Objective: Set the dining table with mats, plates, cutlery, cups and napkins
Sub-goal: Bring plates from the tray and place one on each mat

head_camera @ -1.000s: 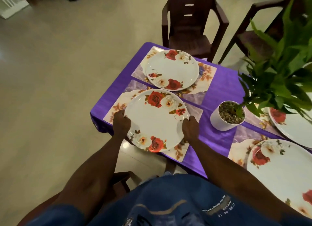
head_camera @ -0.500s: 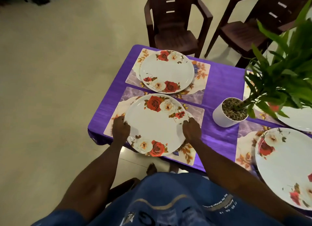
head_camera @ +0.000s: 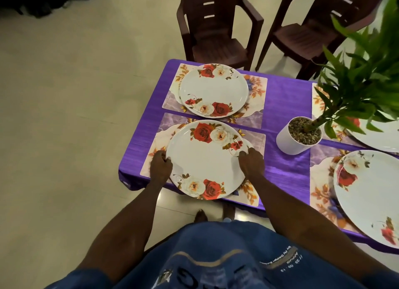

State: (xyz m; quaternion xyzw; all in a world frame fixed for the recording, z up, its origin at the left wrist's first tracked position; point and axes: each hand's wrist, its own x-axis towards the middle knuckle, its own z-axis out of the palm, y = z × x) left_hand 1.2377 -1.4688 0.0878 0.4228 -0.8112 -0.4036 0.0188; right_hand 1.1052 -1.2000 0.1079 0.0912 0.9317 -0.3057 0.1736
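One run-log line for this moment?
step: placing plate | left hand: grips rim | right hand: grips rim | under: mat

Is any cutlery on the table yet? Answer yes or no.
No: the table shows only mats, plates and a potted plant.

A person holds the near plate (head_camera: 205, 159) by its rim, the left hand (head_camera: 160, 165) on its left edge and the right hand (head_camera: 251, 162) on its right edge, fingers curled on the rim. The plate lies on a floral mat (head_camera: 252, 189) on the purple tablecloth (head_camera: 285, 172). Behind it a second plate (head_camera: 213, 90) lies on its own mat (head_camera: 257, 92), and a white plant pot (head_camera: 289, 142) stands to the right.
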